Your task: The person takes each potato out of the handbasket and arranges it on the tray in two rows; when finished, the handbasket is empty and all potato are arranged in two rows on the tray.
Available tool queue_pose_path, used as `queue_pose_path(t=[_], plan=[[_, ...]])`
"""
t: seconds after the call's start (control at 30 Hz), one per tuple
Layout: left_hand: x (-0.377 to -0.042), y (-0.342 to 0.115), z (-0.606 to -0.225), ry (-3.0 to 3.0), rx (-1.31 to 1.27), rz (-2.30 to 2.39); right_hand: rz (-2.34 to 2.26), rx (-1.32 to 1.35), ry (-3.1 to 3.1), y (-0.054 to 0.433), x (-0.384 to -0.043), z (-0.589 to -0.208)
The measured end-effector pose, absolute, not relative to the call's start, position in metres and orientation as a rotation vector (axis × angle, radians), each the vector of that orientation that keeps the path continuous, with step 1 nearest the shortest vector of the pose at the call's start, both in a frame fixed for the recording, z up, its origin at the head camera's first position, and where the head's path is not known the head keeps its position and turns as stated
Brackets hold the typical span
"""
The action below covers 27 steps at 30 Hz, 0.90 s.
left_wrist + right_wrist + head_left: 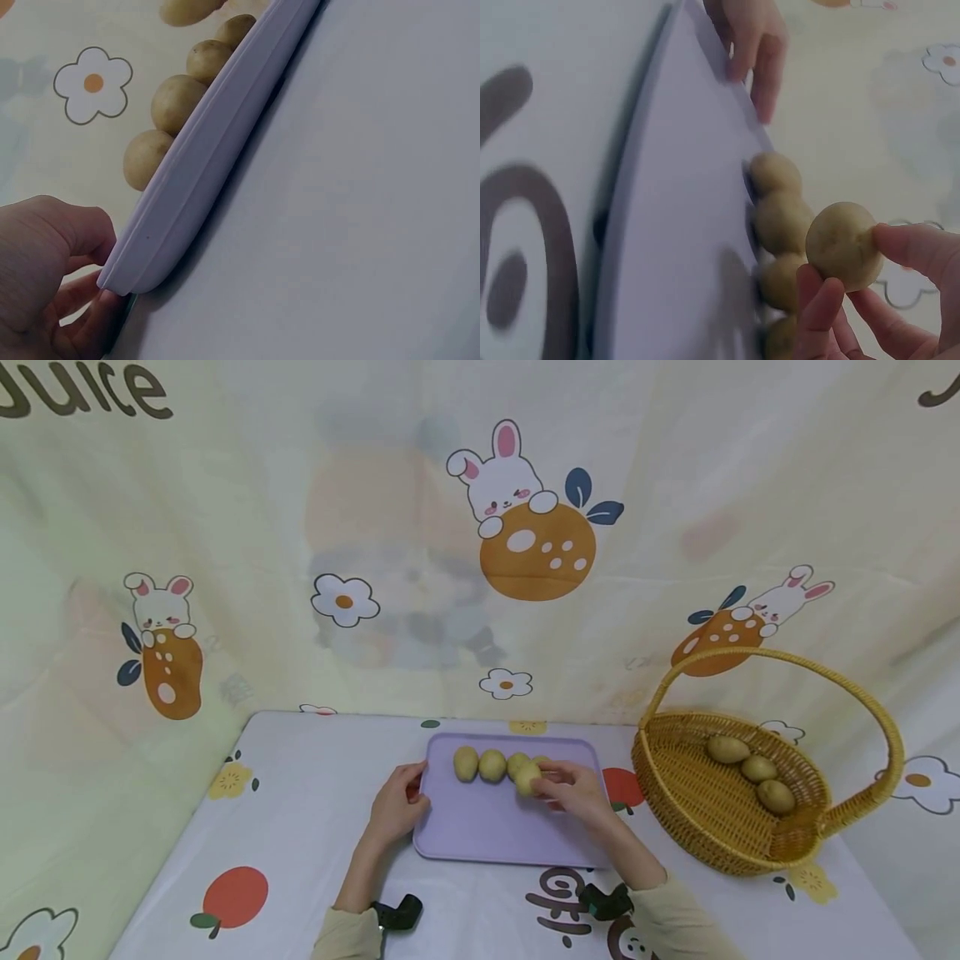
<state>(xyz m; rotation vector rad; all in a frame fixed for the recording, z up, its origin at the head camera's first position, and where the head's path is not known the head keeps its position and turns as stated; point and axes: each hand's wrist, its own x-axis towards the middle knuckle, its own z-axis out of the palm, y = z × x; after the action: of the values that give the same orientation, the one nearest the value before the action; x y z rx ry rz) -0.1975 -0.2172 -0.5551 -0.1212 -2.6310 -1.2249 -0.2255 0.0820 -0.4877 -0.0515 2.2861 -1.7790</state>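
A lilac tray (pixel 480 827) lies on the table with several potatoes (pixel 492 766) in a row along its far side. My right hand (pixel 573 789) pinches one more potato (pixel 844 246) between thumb and fingertips, held up just above the right end of the row. In the right wrist view that potato is apart from the tray surface. At the tray's left rim, my left hand (pixel 396 802) grips the edge; the left wrist view shows its curled fingers (pixel 90 232) at the tray's corner. From the head view, the held potato and right hand partly cover the row's last potato.
To the right of the tray stands a yellow wicker basket (pixel 675 810) with a tall arched handle (pixel 847 681). Three potatoes (pixel 759 768) lie inside it, toward the far right side. A printed cloth (pixel 420 652) hangs behind the table.
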Motion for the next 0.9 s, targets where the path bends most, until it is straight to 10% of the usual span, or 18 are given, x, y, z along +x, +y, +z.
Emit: queue_pose_path(t=[0.9], plan=[[-0.197, -0.218, -0.559, -2.592, -0.154, -1.227, -1.763, -0.271, 2.64, -0.002, -0.207, -0.516]])
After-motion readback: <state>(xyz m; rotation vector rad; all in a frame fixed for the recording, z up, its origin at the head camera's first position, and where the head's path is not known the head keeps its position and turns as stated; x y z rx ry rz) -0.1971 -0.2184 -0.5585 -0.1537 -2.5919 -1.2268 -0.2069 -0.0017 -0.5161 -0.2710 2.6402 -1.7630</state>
